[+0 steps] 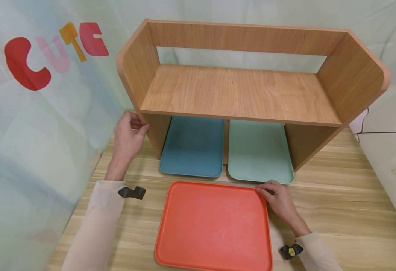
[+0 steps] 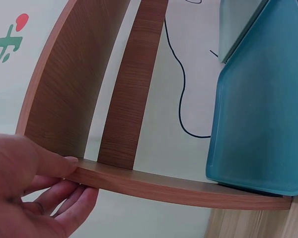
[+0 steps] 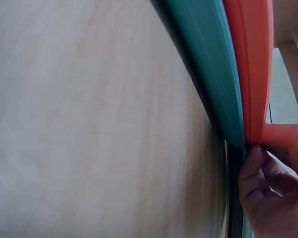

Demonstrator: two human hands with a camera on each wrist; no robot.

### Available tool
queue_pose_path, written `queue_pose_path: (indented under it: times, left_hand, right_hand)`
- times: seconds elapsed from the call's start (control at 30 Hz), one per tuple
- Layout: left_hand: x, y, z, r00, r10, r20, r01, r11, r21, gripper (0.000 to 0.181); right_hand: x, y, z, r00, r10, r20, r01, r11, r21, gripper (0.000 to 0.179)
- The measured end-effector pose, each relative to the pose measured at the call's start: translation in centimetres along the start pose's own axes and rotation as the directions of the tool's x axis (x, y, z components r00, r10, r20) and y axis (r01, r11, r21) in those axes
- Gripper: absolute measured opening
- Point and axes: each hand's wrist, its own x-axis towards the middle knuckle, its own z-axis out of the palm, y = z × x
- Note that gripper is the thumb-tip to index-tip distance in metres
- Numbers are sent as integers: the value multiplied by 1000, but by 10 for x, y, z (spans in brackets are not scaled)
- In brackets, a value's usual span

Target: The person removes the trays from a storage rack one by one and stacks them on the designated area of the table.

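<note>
My left hand (image 1: 129, 134) holds the front edge of the left side panel of a wooden desktop shelf (image 1: 238, 92). In the left wrist view the thumb lies on one face of the panel and the fingers curl on the other. My right hand (image 1: 279, 199) pinches the far right corner of a red tray (image 1: 214, 226) in front of the shelf. In the right wrist view the red tray's rim (image 3: 253, 64) lies against a teal rim (image 3: 208, 64), with thumb and fingers at the corner.
Under the shelf board a blue tray (image 1: 192, 150) lies on the left and a pale green tray (image 1: 260, 154) on the right, front ends sticking out. A wood-grain table (image 1: 346, 203) carries everything. Printed cloth walls (image 1: 42, 131) stand behind and at both sides.
</note>
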Motion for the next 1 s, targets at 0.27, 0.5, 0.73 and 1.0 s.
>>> queue_pose_path:
  times: [0.27, 0.5, 0.73, 1.0]
  left_hand:
    - [1, 1, 1, 1000, 3, 4, -3, 1000, -6, 21]
    - [0, 0, 1, 1000, -2, 8, 2, 1000, 10, 22]
    - [0, 0, 1, 1000, -2, 7, 2, 1000, 17, 23]
    - [1, 0, 1, 1000, 19, -12, -19, 1000, 12, 22]
  right_hand:
    - [0, 2, 0, 998, 55, 36, -54, 998, -8, 6]
    - [0, -1, -10, 988, 79, 130, -80, 997, 3, 12]
    - [-4, -3, -22, 953, 200, 227, -220, 973, 64, 20]
    - [-11, -5, -30, 866, 374, 332, -471, 834, 288, 38]
